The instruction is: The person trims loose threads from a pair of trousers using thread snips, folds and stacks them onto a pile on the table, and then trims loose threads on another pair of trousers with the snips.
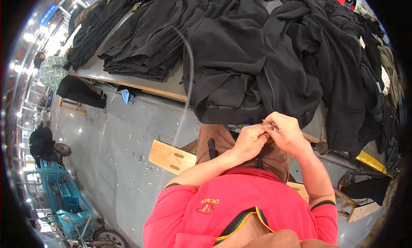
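Observation:
My left hand [249,142] and my right hand [286,133] meet in front of my body, just at the near edge of the black garments. Fingers of both hands are closed and pressed together. Between the fingertips is a small shiny thing [270,126], held by my right hand; its kind is too small to tell. What the left fingers pinch is hidden. Right beyond the hands, a black garment [231,113] with a folded hem or waistband hangs over the table edge. My hands seem to be close to its lower edge; contact is unclear.
Piles of black garments [146,46] cover the table [171,85]. Beneath me is a wooden bench [171,156]. A teal three-wheeled vehicle [68,196] stands at lower left. Another person in a patterned top [52,71] is at far left. A wooden stool [362,211] stands at right.

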Tool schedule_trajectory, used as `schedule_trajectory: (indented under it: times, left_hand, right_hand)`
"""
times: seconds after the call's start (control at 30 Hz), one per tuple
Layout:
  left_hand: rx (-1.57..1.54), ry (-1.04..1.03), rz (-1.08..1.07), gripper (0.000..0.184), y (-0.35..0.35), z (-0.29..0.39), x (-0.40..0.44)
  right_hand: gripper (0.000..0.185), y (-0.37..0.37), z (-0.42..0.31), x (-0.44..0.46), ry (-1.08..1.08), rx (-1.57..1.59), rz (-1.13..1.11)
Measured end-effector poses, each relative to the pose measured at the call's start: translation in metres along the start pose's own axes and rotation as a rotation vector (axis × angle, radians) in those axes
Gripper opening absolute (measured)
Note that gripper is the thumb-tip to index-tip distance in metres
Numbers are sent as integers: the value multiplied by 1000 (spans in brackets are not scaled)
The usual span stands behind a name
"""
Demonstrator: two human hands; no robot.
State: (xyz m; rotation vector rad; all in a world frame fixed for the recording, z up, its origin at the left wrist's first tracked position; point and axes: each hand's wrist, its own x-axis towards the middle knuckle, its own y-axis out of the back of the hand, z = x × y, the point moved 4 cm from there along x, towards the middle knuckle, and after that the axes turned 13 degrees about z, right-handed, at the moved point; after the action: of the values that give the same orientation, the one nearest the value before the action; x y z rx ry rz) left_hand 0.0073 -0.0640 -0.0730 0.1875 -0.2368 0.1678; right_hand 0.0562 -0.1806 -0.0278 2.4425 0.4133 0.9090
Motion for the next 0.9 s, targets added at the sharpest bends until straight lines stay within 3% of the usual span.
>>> schedule_trajectory:
  times: [0.03, 0.13, 0.27, 0.37, 0.43, 0.5, 0.7, 0.9]
  left_hand:
    - [-7, -51, 28, 8, 0, 1, 1]
    - [25, -161, 67, 7, 1, -1, 3]
    - [122, -143, 2, 6, 6, -2, 1]
    - [35, -91, 13, 6, 6, -5, 0]
    - [-43, -43, 48, 6, 8, -2, 1]
    - [6, -60, 4, 6, 12, 0, 0]
    - [64, -190, 83, 8, 9, 13, -2]
    - [250, -367, 135, 13, 15, 27, -1]
  right_hand:
    - [13, 0, 3, 1, -3, 40, 19]
    - [16, 2, 8, -5, -456, 212, -48]
    - [20, 5, 12, -12, -566, 353, 10]
    - [25, 12, 3, -18, -666, 380, -126]
    - [23, 16, -2, -24, -326, 218, -282]
    - [22, 18, -2, -32, -192, 88, -521]
    - [29, 31, -30, 0, -57, -56, -39]
    - [27, 38, -43, 17, 227, -561, -179]
